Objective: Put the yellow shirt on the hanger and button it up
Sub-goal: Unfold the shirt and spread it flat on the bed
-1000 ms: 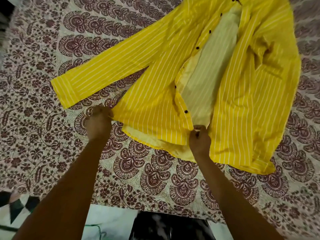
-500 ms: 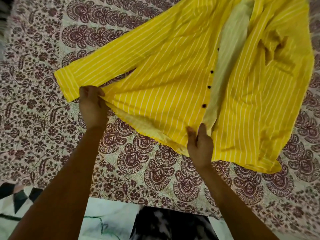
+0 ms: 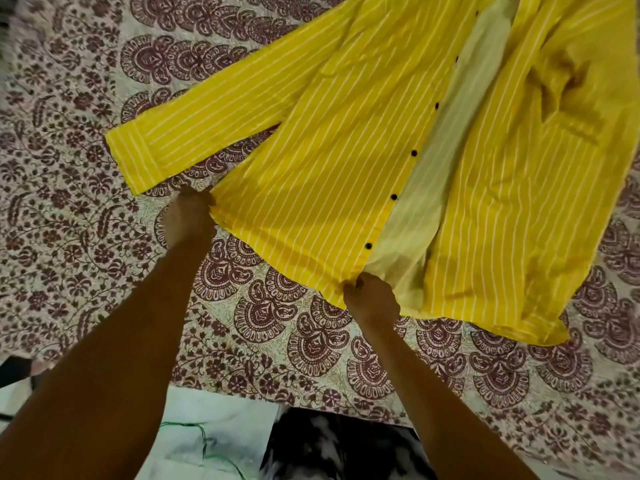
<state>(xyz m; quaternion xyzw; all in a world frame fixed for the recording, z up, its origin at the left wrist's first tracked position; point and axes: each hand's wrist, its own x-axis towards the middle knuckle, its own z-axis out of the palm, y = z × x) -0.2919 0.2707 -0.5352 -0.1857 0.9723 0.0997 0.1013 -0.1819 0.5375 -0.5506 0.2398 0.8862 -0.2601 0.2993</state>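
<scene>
The yellow shirt (image 3: 332, 174) with thin white stripes lies open on the patterned bedsheet, its pale inside showing down the middle. Several dark buttons (image 3: 393, 196) run along the edge of the left front panel. One sleeve stretches out to the left, ending in a cuff (image 3: 135, 157). My left hand (image 3: 188, 220) grips the side corner of that panel's hem. My right hand (image 3: 372, 297) grips the hem at the bottom of the button edge. The panel is stretched flat between both hands. The collar is out of frame, and no hanger is in view.
A cream bedsheet (image 3: 277, 334) with maroon paisley print covers the bed. Its near edge runs along the bottom, with pale floor (image 3: 214, 431) and a dark mottled patch (image 3: 332, 448) below. The shirt's right panel is bunched and wrinkled at the upper right (image 3: 561, 98).
Both hands pulled the left front panel's hem outward and toward me, spreading the folded-over panel flat. The right hand went from flat fingers to a closed grip on the hem.
</scene>
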